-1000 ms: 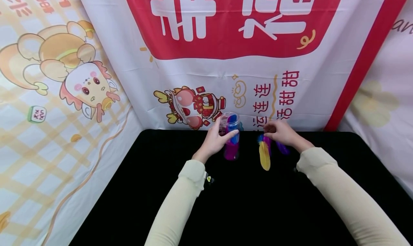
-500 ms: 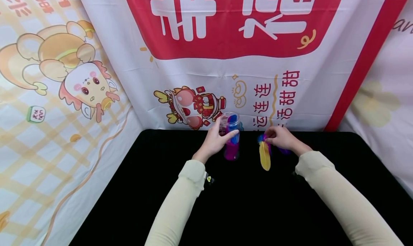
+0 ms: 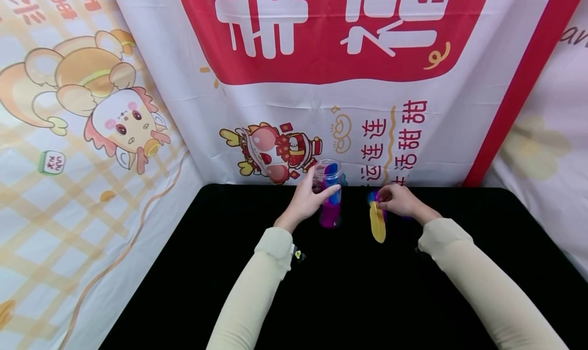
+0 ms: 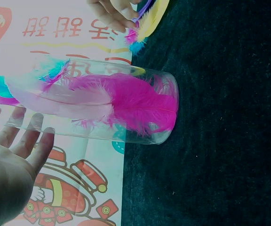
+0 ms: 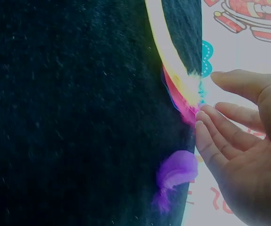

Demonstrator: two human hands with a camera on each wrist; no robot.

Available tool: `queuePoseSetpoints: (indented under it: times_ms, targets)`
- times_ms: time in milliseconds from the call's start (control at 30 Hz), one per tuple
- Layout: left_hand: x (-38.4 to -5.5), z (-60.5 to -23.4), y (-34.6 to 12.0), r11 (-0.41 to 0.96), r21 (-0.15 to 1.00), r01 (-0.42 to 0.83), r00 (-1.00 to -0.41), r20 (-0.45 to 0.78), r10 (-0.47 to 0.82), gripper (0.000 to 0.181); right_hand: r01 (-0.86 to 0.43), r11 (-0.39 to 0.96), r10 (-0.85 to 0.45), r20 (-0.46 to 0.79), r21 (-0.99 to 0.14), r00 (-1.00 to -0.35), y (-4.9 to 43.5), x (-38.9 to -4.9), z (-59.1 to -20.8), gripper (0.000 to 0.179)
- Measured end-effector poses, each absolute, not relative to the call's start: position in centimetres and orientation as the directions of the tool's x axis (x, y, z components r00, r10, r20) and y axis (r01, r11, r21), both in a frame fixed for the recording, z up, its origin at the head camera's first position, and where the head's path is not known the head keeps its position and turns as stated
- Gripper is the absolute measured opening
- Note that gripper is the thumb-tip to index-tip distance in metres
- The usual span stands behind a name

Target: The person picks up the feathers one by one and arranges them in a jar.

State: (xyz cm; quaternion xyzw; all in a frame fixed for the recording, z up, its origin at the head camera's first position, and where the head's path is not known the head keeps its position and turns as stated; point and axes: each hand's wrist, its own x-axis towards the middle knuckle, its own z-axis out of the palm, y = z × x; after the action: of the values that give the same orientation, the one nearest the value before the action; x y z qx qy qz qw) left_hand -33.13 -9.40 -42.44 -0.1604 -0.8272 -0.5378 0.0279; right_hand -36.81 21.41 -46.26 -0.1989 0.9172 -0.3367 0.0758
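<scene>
My left hand [image 3: 305,196] grips a clear jar [image 4: 166,101] around its upper part. Packed inside the jar are feathers, with a magenta feather [image 4: 145,103] low down, a pale pink one [image 4: 65,101] above it and blue near the mouth. To the right, my right hand [image 3: 400,202] is at a small group of feathers. A yellow feather [image 3: 377,223] lies over a pink feather [image 5: 175,89], with blue fluff at their ends. In the right wrist view the fingertips [image 5: 202,117] reach the pink fluff, and the thumb stands apart from them.
A curled purple feather [image 5: 178,169] lies near the back edge of the black table [image 3: 331,294], largely behind my right hand in the head view. Printed white cloth [image 3: 275,100] hangs right behind the table, and more cloth [image 3: 59,197] borders the left side.
My right hand has come a little left and down, onto the fluffy ends of the yellow and pink feathers. It now covers more of the purple feather. The left hand and jar stay put.
</scene>
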Motion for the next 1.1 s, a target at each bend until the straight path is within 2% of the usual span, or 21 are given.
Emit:
queuePoseSetpoints:
  times_ms: [133, 433, 700, 1100]
  targets:
    - [-33.1, -42.4, -9.4, 0.37, 0.883, 0.289, -0.949, 0.211, 0.236, 0.081, -0.3, 0.705, -0.406, -0.02, -0.642, -0.914, 21.2, -37.1, -46.8, 0.036]
    - [-33.1, -42.3, -9.3, 0.362, 0.887, 0.289, -0.949, 0.213, 0.234, 0.08, -0.273, 0.726, -0.334, 0.025, -0.631, -0.942, 20.3, -37.1, -47.6, 0.03]
    - [-33.1, -42.5, -9.3, 0.368, 0.885, 0.284, -0.951, 0.211, 0.227, 0.082, -0.213, 0.735, -0.307, -0.036, -0.643, -0.951, 19.7, -37.0, -48.1, 0.025]
    - [-33.0, -42.5, -9.4, 0.368, 0.884, 0.289, -0.95, 0.215, 0.229, 0.08, -0.195, 0.733, -0.301, -0.054, -0.652, -0.952, 19.2, -36.6, -48.4, 0.018]
